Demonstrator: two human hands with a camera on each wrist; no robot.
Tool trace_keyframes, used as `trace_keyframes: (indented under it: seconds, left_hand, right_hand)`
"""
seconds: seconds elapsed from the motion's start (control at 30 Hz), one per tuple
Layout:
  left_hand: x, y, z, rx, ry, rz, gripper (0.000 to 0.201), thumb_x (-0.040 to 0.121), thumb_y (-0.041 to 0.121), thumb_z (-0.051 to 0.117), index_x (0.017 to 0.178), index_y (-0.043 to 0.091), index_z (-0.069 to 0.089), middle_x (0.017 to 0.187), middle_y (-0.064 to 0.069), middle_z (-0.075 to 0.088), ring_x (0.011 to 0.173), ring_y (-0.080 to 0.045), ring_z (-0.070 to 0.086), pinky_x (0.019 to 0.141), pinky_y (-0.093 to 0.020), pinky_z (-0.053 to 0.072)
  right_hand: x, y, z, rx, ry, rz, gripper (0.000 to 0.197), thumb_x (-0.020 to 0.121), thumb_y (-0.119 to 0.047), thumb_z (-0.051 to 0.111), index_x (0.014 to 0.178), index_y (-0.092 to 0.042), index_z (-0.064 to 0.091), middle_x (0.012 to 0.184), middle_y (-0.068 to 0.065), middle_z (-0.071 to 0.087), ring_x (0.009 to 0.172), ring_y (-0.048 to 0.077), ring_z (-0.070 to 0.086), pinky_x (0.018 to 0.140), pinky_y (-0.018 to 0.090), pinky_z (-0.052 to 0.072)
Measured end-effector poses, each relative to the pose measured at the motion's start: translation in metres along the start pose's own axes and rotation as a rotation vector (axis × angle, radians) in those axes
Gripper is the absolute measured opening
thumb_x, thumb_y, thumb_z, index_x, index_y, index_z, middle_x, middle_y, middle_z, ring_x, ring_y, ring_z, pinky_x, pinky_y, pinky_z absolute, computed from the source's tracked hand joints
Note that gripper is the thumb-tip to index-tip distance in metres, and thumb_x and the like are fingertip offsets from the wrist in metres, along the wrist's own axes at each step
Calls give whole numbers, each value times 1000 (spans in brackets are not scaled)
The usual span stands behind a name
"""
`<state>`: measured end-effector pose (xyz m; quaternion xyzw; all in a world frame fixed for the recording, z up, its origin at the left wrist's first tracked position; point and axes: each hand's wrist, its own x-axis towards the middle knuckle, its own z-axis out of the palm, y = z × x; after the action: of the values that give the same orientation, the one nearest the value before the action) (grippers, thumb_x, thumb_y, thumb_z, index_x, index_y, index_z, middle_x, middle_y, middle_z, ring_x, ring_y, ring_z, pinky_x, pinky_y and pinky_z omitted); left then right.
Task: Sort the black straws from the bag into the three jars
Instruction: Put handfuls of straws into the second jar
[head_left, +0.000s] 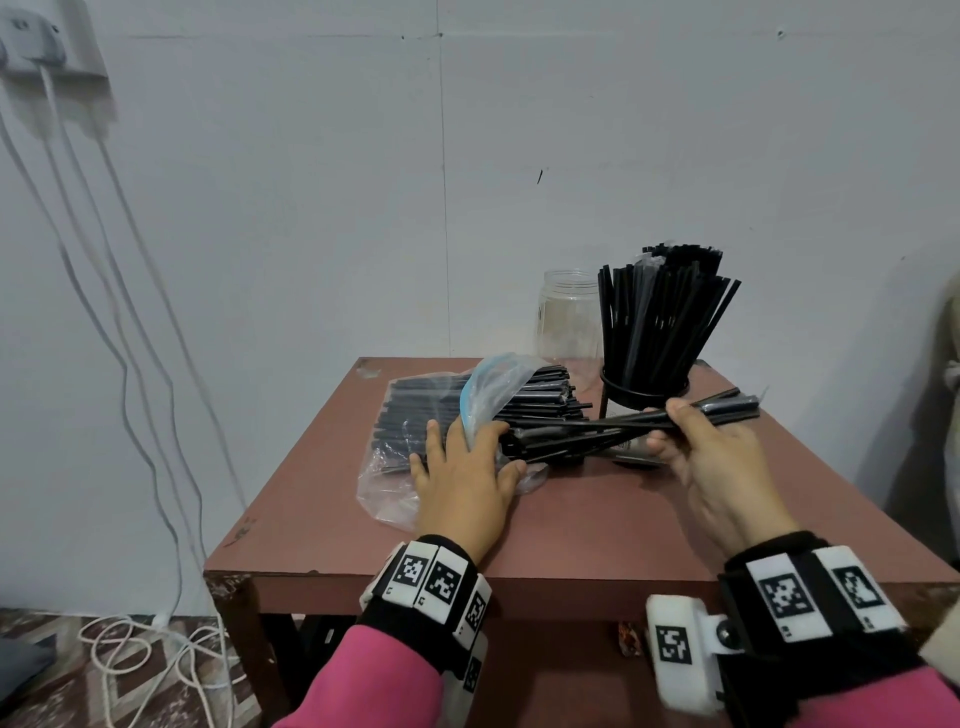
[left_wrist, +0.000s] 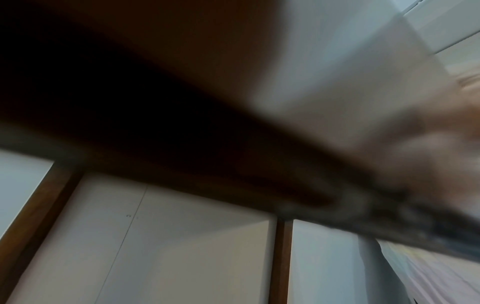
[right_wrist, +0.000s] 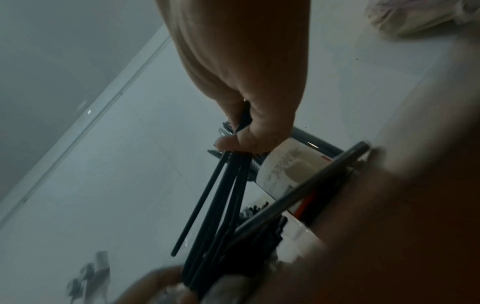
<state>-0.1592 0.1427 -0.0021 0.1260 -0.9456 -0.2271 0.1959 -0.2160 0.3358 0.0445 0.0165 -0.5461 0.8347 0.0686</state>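
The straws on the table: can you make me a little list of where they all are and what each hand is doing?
right hand: grips a handful of black straws
left hand: lies flat on the plastic bag
bag: on the table, many straws inside
black holder: packed with upright straws
clear jar: empty, behind the holder
left wrist view: too blurred to read

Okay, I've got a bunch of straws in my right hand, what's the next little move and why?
Probably lift the bunch of straws clear of the bag and toward the empty jar. Your right hand grips them, your left hand presses the bag flat, and the nearer holder looks packed.
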Motion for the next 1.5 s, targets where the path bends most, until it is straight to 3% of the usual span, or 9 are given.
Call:
trace_keyframes:
  seconds: [0.2,0.33,0.5,0.6,0.73,0.87,1.07,1.27,1.5]
  left_hand:
    - [-1,0,0,3,17,7,41,98,41,42,138,38,34,155,-2,22,148,-28,-3,117,-55,2]
    - [0,0,1,4,18,9,40,98,39,43,138,38,34,154,-1,21,148,-29,-3,117,-55,2]
    - [-1,1,1,5,3,7,43,98,34,43,139,41,31,156,-3,18,147,-30,-5,117,-57,1]
    - [-3,5,-5,-14,-32,16,55,94,30,38,142,50,22,161,-5,-1,145,-33,-18,114,-58,-9]
    - [-6,8,-6,77,-22,137,62,81,44,27,142,56,23,156,1,-29,136,-28,-41,107,-59,-24]
    - [-5,5,-3,212,-73,162,61,81,77,35,138,56,31,153,-1,-36,133,-30,-45,107,-63,-23]
    - [-4,6,-4,186,-112,119,46,86,64,52,130,55,44,158,-1,-25,140,-35,-33,110,-64,-15]
    - [-4,7,-5,97,-102,94,33,91,57,49,123,51,52,160,0,-17,142,-35,-27,112,-62,-13]
    - [-5,6,-6,103,-97,105,30,93,50,49,123,52,51,161,-1,-15,143,-36,-25,113,-62,-12]
  right_hand:
    - [-5,24,1,67,147,170,20,98,-7,52,112,8,54,106,17,60,67,19,58,48,15,53]
    - [-4,20,2,19,119,205,19,99,-10,51,112,4,53,92,9,63,65,19,59,47,16,53]
    - [-4,18,-1,-38,76,249,22,99,-11,50,112,7,54,88,12,62,66,22,59,44,17,52]
    - [-5,20,-2,-74,55,300,23,100,-13,50,114,4,53,93,16,59,64,21,53,41,23,53]
    - [-8,20,-2,-120,28,323,22,101,-17,48,117,-2,52,95,13,58,68,23,57,41,31,55]
    - [-11,20,0,-168,8,320,28,102,-20,45,125,-3,47,111,23,52,83,37,63,60,44,57]
    - [-8,17,1,-67,12,322,34,102,-15,46,131,2,45,110,28,56,81,35,63,71,42,51]
    - [-8,27,11,45,112,279,36,101,-20,49,131,-1,46,127,20,59,104,33,61,77,42,51]
    - [-9,33,22,151,211,233,35,98,-18,55,128,-1,51,125,13,61,89,17,62,98,43,45]
